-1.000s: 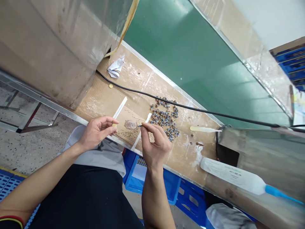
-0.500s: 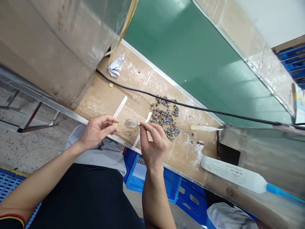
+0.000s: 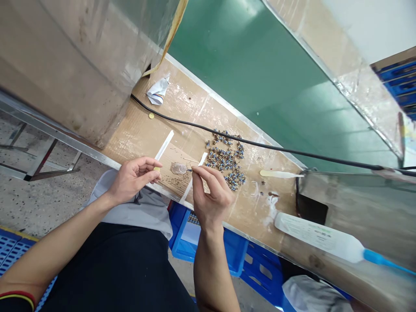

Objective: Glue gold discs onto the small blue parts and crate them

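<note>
The clear dish (image 3: 177,168) lies on the table (image 3: 139,138) between the hands, its length running roughly hand to hand. Nearer, the right hand (image 3: 212,193) pinches a small dark piece (image 3: 189,170) beside it; the left hand (image 3: 134,178) pinches a yellow disc (image 3: 157,169).

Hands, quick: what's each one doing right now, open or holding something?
Left hand: closed, pinching a small yellow piece.
Right hand: closed on a tiny dark item, too small to identify.

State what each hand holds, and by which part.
Left hand pinches a small yellow piece, exact spot unclear. Right hand pinches a tiny dark piece, too small to identify, held part hidden.
</note>
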`<move>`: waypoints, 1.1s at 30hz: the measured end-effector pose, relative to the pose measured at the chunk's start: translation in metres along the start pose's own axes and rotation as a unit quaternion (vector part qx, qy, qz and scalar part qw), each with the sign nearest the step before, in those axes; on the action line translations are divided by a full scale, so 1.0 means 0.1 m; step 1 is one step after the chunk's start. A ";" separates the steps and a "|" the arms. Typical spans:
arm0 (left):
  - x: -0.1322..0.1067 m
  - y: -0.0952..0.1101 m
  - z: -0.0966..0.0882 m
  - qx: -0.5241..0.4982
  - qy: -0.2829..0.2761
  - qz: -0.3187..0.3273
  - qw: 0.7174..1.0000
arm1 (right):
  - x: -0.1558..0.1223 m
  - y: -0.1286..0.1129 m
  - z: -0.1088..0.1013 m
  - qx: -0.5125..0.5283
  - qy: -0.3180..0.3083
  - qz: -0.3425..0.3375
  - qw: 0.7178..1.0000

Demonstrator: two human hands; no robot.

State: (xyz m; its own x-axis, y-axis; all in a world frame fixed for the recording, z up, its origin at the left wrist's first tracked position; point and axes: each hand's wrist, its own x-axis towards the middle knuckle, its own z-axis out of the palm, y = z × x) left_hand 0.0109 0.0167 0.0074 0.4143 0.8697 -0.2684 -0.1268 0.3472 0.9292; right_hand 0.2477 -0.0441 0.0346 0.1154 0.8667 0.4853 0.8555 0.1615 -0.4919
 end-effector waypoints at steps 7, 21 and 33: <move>0.00 -0.01 -0.01 -0.008 -0.004 -0.003 1.000 | -0.03 0.03 0.01 0.012 -0.024 0.005 1.000; -0.03 -0.04 0.01 0.011 0.002 -0.005 1.000 | -0.04 0.03 -0.02 0.003 0.002 -0.011 1.000; -0.34 0.11 0.34 0.118 0.003 0.068 0.991 | -0.21 -0.43 -0.13 0.118 0.075 0.008 0.990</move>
State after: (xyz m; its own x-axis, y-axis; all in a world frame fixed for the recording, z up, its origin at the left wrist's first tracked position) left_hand 0.0257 -0.0205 0.0355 0.4030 0.9048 -0.1378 0.0335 0.1359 0.9902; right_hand 0.2152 -0.0749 0.0545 0.2177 0.7932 0.5688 0.7132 0.2686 -0.6475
